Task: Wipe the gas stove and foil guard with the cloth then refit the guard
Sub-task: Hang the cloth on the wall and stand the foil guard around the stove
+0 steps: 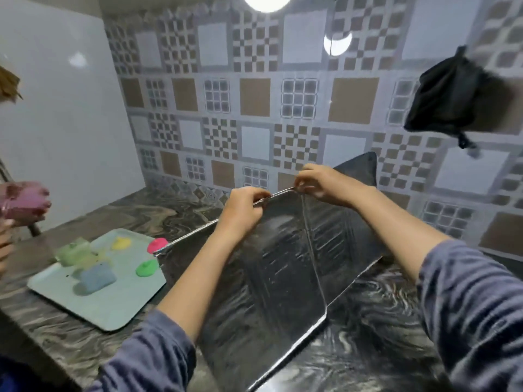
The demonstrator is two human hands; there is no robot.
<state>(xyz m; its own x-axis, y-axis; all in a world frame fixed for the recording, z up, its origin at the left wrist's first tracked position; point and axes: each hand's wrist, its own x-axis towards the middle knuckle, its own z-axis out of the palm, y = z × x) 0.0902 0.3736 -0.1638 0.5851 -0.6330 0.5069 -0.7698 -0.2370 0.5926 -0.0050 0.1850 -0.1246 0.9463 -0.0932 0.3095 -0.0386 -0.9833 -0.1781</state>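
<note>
Tray point(113, 312) left of foil guard point(277, 278) — both on counter point(382, 321)

Both arms reach forward in blue-grey sleeves, the forearms bare: the left enters from 7 o'clock, the right from 4 o'clock. The left hand point(244, 206) and right hand point(319, 183) sit close together near centre, the right at 2 o'clock of the left. Each has curled fingers pinching the top edge of the guard point(283, 250).
</note>
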